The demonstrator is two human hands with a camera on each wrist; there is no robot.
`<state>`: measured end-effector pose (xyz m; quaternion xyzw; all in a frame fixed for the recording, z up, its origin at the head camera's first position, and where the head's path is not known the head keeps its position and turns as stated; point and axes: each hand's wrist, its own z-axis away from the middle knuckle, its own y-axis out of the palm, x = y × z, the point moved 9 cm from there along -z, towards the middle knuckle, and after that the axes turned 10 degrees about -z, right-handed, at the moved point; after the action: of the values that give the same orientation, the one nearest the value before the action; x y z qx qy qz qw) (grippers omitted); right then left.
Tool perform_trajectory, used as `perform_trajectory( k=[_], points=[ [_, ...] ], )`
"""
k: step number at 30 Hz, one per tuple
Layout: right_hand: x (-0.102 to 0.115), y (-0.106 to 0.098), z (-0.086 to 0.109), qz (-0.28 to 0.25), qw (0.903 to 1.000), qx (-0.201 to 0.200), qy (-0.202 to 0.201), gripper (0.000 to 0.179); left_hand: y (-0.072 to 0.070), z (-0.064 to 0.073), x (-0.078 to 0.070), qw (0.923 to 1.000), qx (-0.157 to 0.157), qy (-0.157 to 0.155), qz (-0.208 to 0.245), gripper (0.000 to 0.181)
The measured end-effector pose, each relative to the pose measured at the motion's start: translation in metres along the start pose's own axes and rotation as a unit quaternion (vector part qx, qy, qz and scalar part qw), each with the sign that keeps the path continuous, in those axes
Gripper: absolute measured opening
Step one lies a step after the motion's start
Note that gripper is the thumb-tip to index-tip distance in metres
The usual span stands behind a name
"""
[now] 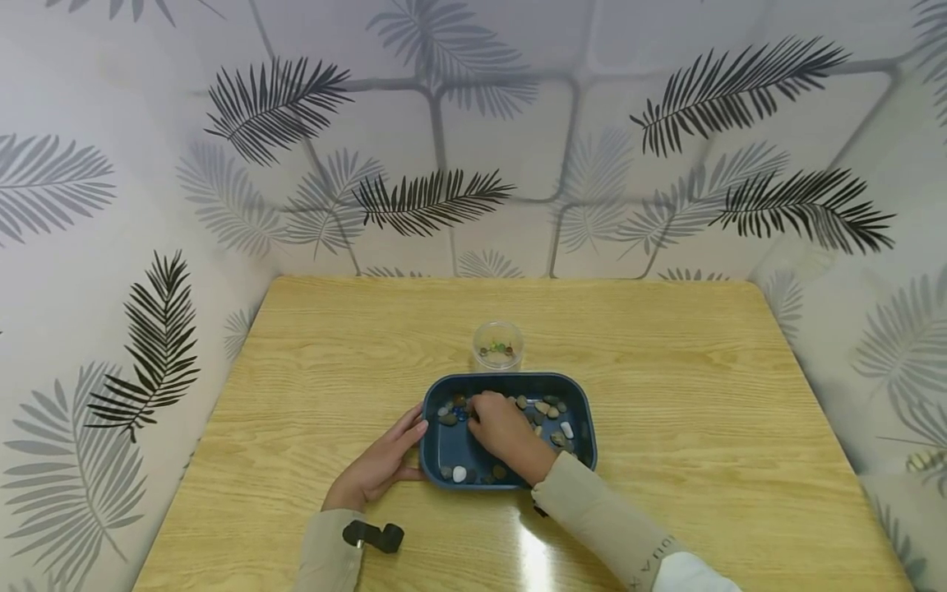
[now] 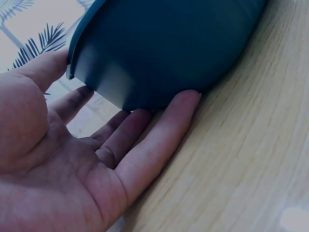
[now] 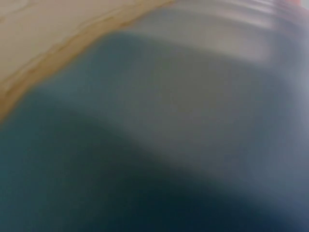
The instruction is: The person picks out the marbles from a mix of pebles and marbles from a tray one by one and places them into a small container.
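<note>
A dark blue plastic basin stands on the table, with brown and grey pebbles along its sides and two white stones among them. Small blue pieces lie by the far left corner. My right hand reaches into the basin, fingers bent down close to these pieces; its fingertips are hidden, so I cannot tell whether it pinches something. Outside the left end, my left hand rests its extended fingers against the basin's wall, thumb at the rim. The right wrist view is blurred, filled by the basin's side.
Just beyond the far rim stands a clear round cup with several small green and reddish-brown pieces inside. The wooden table meets a wall with a feather pattern at its back edge.
</note>
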<state>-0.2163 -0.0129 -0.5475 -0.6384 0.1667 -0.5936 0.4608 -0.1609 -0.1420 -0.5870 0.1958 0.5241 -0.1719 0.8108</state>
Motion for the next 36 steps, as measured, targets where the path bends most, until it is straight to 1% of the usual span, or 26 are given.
perform_trajectory(
  k=[4,7,14,20,26,33,36],
  points=[
    [-0.001,0.002,0.0,-0.004,1.0,0.005,0.003,0.013,-0.005,-0.005,0.009,0.9999,-0.011,-0.001,0.003,0.055],
    [-0.001,0.001,0.0,-0.008,1.0,0.003,-0.001,0.012,-0.007,-0.007,0.013,0.9998,-0.018,0.001,0.003,0.054],
    [0.002,0.0,0.001,-0.009,0.9999,0.007,-0.007,0.012,-0.006,-0.007,0.012,0.9999,-0.016,0.004,0.005,0.053],
    [0.003,-0.001,0.001,-0.005,0.9999,0.006,-0.008,0.01,-0.007,-0.008,0.014,0.9998,-0.021,0.004,0.003,0.052],
    [0.005,-0.002,0.003,-0.007,0.9999,0.003,-0.013,0.01,-0.005,-0.006,0.01,0.9999,-0.016,0.006,0.0,0.05],
    [0.009,-0.005,0.006,-0.012,0.9997,-0.001,-0.019,0.011,0.003,0.002,-0.004,0.9999,0.003,0.009,0.005,0.052],
    [0.011,-0.007,0.008,-0.024,0.9995,-0.001,-0.021,0.011,0.004,0.004,-0.008,0.9999,0.003,0.012,0.005,0.053]
  ],
)
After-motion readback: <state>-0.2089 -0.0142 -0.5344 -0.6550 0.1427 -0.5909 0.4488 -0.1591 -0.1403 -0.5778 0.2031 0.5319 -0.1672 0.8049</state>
